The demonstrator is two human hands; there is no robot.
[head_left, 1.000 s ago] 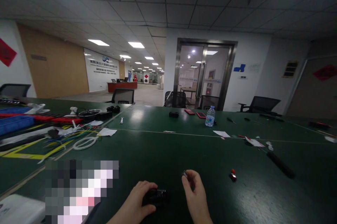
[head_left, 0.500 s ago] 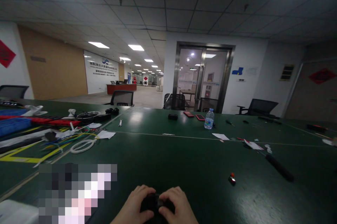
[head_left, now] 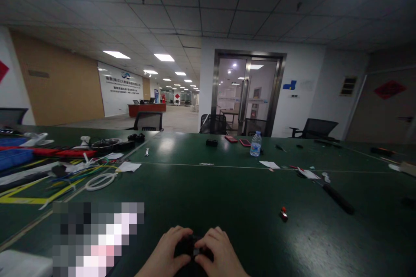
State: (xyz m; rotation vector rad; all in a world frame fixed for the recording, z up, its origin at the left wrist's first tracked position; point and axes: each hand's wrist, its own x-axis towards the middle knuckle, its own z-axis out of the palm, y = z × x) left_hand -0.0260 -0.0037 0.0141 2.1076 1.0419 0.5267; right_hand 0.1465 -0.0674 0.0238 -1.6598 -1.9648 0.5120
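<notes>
Close to the bottom edge, my left hand [head_left: 170,251] and my right hand [head_left: 218,251] are both closed on one small black object [head_left: 192,247]. Its kind cannot be made out, since fingers cover most of it. Thumbs and fingertips pinch it from either side, and a greyish bit shows at the right fingertips. Lying to the right of my hands is a small metal piece with a red-orange end [head_left: 284,213].
A black-handled tool [head_left: 338,198] lies at the right. Farther back stand a water bottle [head_left: 255,144] and a black box [head_left: 212,142]. At left are a coiled white cable [head_left: 100,181], loose wires and a blue tray [head_left: 15,159]. A pixelated patch hides the lower left.
The view has shifted slightly to the right. Both hands keep their grip on the black object, with the right fingertips a little changed in position and more grey showing.
</notes>
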